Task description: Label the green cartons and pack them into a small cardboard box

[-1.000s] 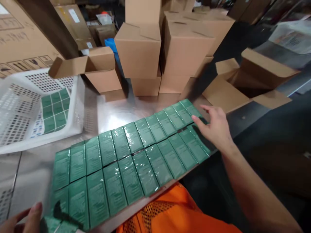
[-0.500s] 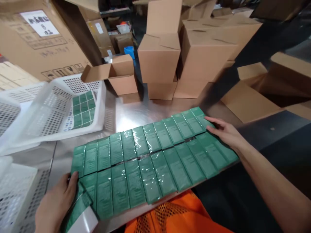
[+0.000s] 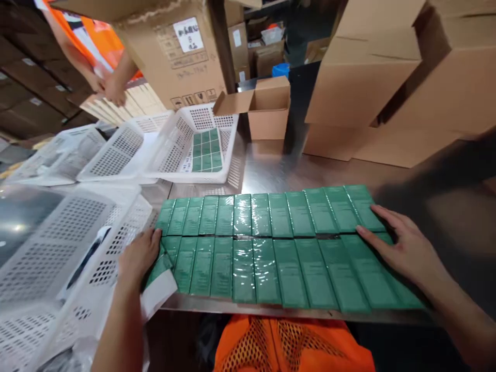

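Note:
Two rows of green shrink-wrapped boxes (image 3: 267, 248) lie flat on a shiny metal table (image 3: 279, 170), filling its front edge. My left hand (image 3: 138, 254) presses against the left end of the rows, where one green box (image 3: 158, 268) sits tilted with its white end showing. My right hand (image 3: 403, 244) lies flat, fingers spread, on the right end of the rows. Neither hand has lifted a box.
A white perforated basket (image 3: 182, 150) behind holds more green boxes. Other white baskets (image 3: 50, 248) crowd the left. Brown cartons (image 3: 372, 77) stand at the back and right, one small open carton (image 3: 267, 106) among them. Another person in orange (image 3: 96, 57) works at far left.
The camera swung left and the rows now look square to the table edge. My left hand came up to the left end; my right hand settled flat on the right end.

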### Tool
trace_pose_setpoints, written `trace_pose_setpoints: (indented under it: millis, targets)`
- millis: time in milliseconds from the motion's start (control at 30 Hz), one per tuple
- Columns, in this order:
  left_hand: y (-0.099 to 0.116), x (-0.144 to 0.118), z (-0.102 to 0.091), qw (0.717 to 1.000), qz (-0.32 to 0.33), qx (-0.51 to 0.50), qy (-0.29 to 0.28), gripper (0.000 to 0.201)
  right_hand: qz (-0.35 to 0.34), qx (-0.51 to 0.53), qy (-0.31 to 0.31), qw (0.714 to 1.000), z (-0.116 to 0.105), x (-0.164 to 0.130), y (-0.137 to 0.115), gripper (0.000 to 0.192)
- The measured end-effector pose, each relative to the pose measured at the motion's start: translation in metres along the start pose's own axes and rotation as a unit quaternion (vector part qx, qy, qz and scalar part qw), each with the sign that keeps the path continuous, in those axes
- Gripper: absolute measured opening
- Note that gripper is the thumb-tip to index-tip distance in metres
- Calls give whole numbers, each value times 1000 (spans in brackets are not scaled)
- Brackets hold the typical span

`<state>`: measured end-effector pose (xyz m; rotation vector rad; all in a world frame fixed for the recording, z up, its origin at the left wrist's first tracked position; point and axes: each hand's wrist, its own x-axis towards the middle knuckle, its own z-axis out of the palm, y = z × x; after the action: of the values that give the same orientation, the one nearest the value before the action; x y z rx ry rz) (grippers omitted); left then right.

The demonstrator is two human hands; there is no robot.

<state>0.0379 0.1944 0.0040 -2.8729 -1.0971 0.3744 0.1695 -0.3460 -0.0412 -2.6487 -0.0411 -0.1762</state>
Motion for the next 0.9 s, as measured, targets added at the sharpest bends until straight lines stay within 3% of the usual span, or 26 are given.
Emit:
trace_pose_setpoints:
  millis: [100,167,200,267,367,433,533,633,667,733,800,867,900]
  targets:
    - [7,-30,-9,994,-54,-24,95,61,-34,-76,112,990,-12,-19,-37,78]
    - [14,-51,-17,984,-53,-66,154,55,-75,-28,150,985,-16,-40,-75,71]
    - [19,-61,-21,977,-41,-96,184,52,-102,25,127,986,-15,-51,-96,67]
    - [33,-78,-26,955,-14,-160,247,49,-192,146,20,970,-7,-73,-140,55]
    - [60,-96,-28,913,20,-245,327,50,-261,291,-185,902,18,-96,-193,50]
    - [75,-104,-24,890,38,-290,351,50,-250,349,-253,867,36,-101,-214,51]
    - [86,-109,-16,869,48,-349,347,50,-176,406,-247,862,55,-101,-228,36]
    - [82,-109,-8,869,62,-377,314,53,-139,421,-187,877,61,-97,-227,13]
    - [80,-108,-6,875,59,-373,303,54,-164,417,-155,881,61,-96,-226,7]
    - [76,-107,-5,892,34,-361,270,55,-278,393,-67,874,57,-95,-222,10]
    - [75,-105,-4,900,-6,-377,217,57,-425,353,17,833,51,-97,-220,15]
    - [77,-103,-3,878,-34,-446,173,58,-523,326,40,787,47,-102,-218,16]
    - [79,-103,-3,850,-38,-500,160,59,-539,327,26,775,46,-105,-217,17]
